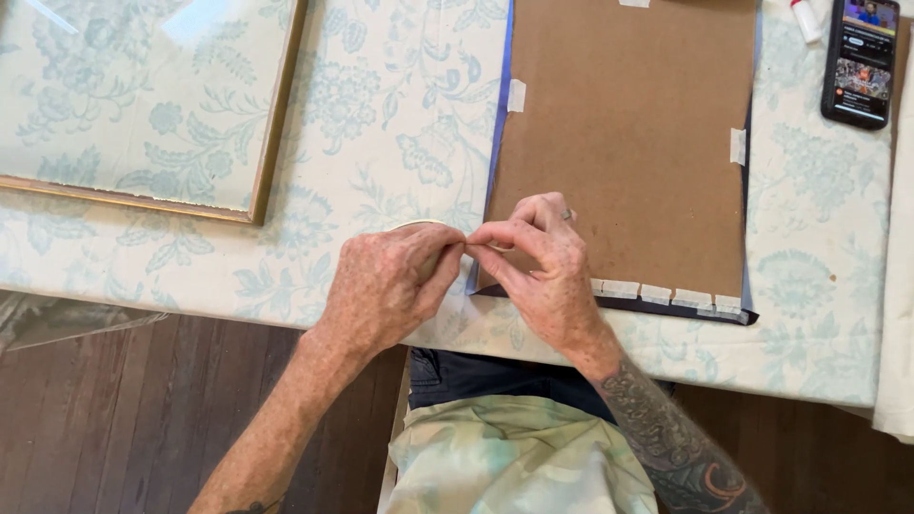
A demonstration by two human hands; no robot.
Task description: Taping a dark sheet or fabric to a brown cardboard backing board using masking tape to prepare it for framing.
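Note:
My left hand (pixel 386 286) and my right hand (pixel 538 266) meet fingertip to fingertip over the table's near edge, both pinching a roll of pale tape (pixel 419 226) whose rim shows just above my left knuckles. A brown backing board (pixel 628 124) lies flat beyond my right hand, on a dark blue sheet (pixel 502 114) that shows along its edges. Several short strips of pale tape (pixel 666 293) hold the board's near edge, and single strips sit on its left and right sides. My right hand wears a ring.
A gold-edged glass frame (pixel 271 143) lies at the far left on the floral tablecloth (pixel 381 124). A phone (pixel 862 62) with a lit screen rests at the far right, next to a small white tube (pixel 807 19). Dark wood floor lies below the table edge.

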